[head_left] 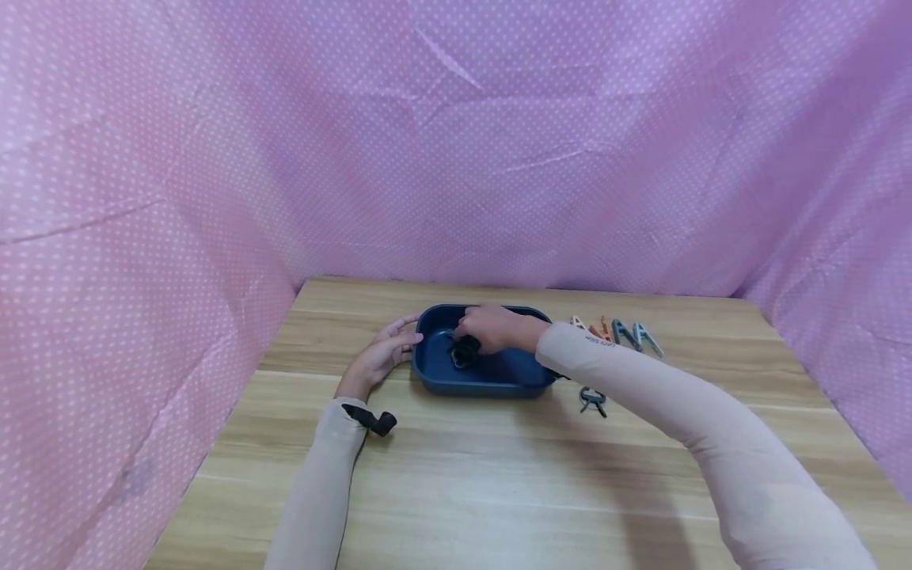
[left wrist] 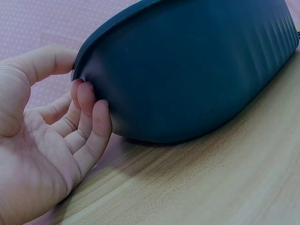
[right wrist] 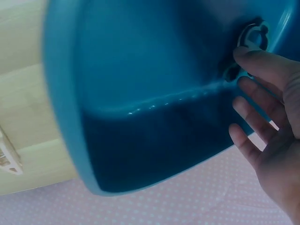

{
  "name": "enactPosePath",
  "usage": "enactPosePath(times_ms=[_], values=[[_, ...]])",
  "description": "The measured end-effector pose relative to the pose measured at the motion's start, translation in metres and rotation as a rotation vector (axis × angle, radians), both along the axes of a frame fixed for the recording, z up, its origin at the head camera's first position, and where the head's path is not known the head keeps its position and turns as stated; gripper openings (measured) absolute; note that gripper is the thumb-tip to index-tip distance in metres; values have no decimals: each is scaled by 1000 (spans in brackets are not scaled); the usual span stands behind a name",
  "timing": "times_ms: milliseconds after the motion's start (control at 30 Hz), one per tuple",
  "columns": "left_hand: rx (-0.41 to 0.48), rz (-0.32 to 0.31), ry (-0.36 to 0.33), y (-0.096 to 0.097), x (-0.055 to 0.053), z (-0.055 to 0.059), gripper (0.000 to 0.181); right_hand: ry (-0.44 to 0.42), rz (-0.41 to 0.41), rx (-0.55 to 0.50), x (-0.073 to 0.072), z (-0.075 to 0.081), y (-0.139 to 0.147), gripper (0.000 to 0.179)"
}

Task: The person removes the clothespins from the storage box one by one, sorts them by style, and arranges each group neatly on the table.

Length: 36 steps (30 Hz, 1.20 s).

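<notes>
A dark blue plastic basin (head_left: 484, 389) stands on the table in the head view. At its left end is my left hand (head_left: 385, 356); in the left wrist view the thumb lies at the rim and the bent fingers (left wrist: 101, 117) press the outer wall, holding that end. My right hand (head_left: 492, 326) reaches down inside the basin. Its thumb and index finger pinch a small spring clip (right wrist: 253, 45) with rounded jaws near the basin floor in the right wrist view, while the other fingers are spread. The hand partly covers this clip.
Right of the basin lie several spring clips, among them an orange one (head_left: 604, 328), a dark one (head_left: 625, 334) and a light blue one (head_left: 647, 338). Nearer the front is another dark clip (head_left: 593, 399). Pink dotted cloth (head_left: 456, 158) hangs around the wooden table (head_left: 442, 491).
</notes>
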<state>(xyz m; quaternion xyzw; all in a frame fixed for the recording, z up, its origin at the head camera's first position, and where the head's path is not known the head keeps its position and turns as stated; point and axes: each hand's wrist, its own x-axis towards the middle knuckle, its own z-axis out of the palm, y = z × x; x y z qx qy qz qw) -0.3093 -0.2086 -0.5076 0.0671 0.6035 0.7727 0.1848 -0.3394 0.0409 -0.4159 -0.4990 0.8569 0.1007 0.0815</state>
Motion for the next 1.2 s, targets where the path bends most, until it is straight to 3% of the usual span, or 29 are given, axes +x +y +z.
enactPosePath(times_ms=[800, 1033, 1200], values=[[-5, -13, 33, -4, -4, 3, 59, 36, 25, -12, 7, -11, 19, 34], [-2, -5, 36, -3, -5, 3, 56, 73, 53, -35, 8, -17, 20, 10], [-11, -7, 32, -3, -4, 3, 57, 76, 64, -62, 7, -20, 21, 22]])
